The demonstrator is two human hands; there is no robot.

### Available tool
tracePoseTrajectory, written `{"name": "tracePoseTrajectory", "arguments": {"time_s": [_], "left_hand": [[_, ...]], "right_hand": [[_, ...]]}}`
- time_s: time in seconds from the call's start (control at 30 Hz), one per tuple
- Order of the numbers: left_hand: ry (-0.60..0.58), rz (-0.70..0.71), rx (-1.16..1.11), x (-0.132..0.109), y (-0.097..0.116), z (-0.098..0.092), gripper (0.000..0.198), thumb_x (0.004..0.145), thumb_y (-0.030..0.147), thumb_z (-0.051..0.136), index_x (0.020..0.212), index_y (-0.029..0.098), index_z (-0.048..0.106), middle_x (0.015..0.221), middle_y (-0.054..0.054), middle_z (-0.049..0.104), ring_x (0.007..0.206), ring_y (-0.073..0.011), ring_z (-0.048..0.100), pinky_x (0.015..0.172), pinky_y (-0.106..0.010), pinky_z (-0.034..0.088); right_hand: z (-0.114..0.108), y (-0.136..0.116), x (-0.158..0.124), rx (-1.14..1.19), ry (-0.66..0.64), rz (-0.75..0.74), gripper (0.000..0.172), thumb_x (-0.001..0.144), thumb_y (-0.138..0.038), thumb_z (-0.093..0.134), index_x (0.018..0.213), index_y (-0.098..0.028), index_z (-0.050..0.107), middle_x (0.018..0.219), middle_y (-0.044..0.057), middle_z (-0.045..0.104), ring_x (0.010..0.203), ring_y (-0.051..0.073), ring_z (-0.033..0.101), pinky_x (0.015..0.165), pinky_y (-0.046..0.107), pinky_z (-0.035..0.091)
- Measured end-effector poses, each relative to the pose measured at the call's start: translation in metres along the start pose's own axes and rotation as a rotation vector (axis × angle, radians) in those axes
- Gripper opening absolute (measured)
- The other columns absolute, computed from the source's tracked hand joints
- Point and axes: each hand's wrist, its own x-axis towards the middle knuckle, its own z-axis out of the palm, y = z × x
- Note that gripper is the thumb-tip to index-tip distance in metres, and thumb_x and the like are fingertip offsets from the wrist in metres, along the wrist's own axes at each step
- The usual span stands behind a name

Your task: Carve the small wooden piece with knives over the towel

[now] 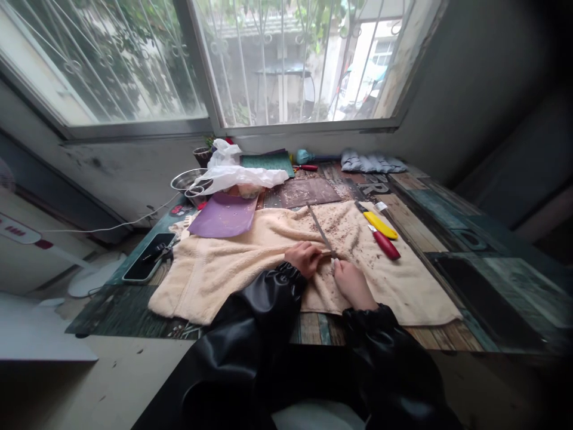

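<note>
Grey walls (447, 107) frame a broad window (286, 77), its 2 panes looking onto white bars and greenery. Below it stands a table (107, 310) with a top patterned like worn, multicoloured planks. A cream towel (201, 275) lies rumpled over the table's near middle, under both hands. Behind, at the left, sit a white plastic bag (244, 178) and a purple sheet (226, 216) overlapping the towel; a phone (147, 258) lies beside its left edge. Above the towel's middle, the right hand (352, 283) is closed around the near end of a thin dark tool (319, 227) pointing windowward. On the right, a yellow tool (380, 225) and a red-handled tool (385, 244) lie side by side. The left hand (304, 258) pinches a small pale piece (326, 253) by the dark tool; whether they touch, I cannot tell. Brown shavings (344, 224) speckle the cloth.
</note>
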Motion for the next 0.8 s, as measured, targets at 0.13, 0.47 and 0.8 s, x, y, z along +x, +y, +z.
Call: {"name": "tracePoseTrajectory", "arguments": {"time_s": [0.13, 0.47, 0.8], "left_hand": [[0.026, -0.051, 0.033, 0.001, 0.0, 0.001, 0.014, 0.074, 0.032, 0.052, 0.069, 0.021, 0.059, 0.069, -0.001, 0.058, 0.07, -0.0132, 0.052, 0.061, -0.025, 0.041], [-0.042, -0.02, 0.025, 0.001, -0.001, -0.001, 0.017, 0.075, 0.034, 0.05, 0.07, 0.021, 0.059, 0.072, -0.001, 0.058, 0.071, -0.0118, 0.051, 0.064, -0.023, 0.041], [-0.053, -0.101, 0.001, 0.003, 0.0, -0.001, 0.018, 0.074, 0.036, 0.051, 0.069, 0.021, 0.059, 0.073, -0.001, 0.059, 0.072, -0.0129, 0.051, 0.063, -0.024, 0.04]], "right_hand": [[0.0, -0.002, 0.001, 0.001, 0.002, -0.001, 0.046, 0.085, -0.032, 0.02, 0.081, -0.014, 0.062, 0.079, 0.011, 0.063, 0.068, 0.015, 0.054, 0.057, 0.024, 0.03], [0.002, 0.003, -0.001, 0.028, -0.009, 0.001, 0.044, 0.084, -0.032, 0.022, 0.081, -0.013, 0.062, 0.08, 0.011, 0.063, 0.07, 0.015, 0.054, 0.057, 0.023, 0.03], [0.005, 0.013, -0.015, 0.032, -0.019, 0.011, 0.042, 0.083, -0.033, 0.023, 0.08, -0.015, 0.06, 0.078, 0.01, 0.063, 0.068, 0.016, 0.053, 0.056, 0.024, 0.028]]}}
